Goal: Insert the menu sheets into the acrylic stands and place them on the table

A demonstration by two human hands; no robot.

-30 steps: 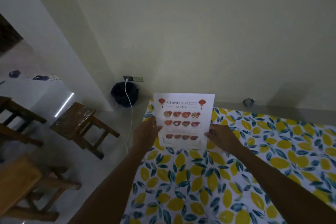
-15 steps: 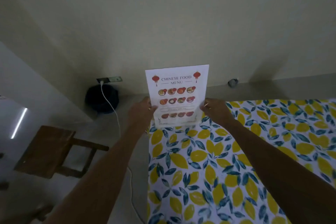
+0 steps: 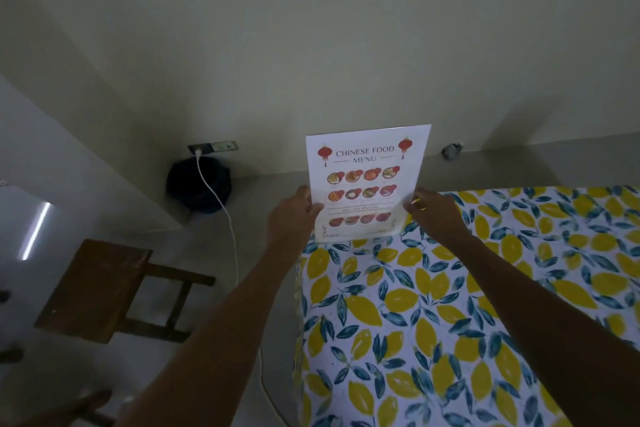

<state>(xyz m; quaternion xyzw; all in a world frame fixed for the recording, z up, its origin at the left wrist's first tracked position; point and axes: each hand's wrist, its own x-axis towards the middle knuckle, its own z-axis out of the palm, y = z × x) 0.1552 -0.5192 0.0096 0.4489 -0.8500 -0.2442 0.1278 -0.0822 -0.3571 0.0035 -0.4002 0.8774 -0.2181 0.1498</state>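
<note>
A white menu sheet [image 3: 365, 180] headed "Chinese Food Menu", apparently inside a clear acrylic stand, stands upright at the far left corner of the table [image 3: 433, 322], which wears a lemon-print cloth. My left hand [image 3: 292, 215] pinches its left edge low down. My right hand [image 3: 433, 211] holds its right edge at the same height. The stand's base is hard to make out against the cloth.
A wooden stool [image 3: 100, 288] stands on the floor to the left of the table. A dark round bin [image 3: 199, 185] sits against the wall under a socket [image 3: 213, 146], with a white cable [image 3: 225, 218] trailing down past the table edge. A small grey object [image 3: 452, 150] lies by the wall.
The view has swung and come closer. Both hands keep hold of the menu's edges, and it stays upright at the table's far left corner.
</note>
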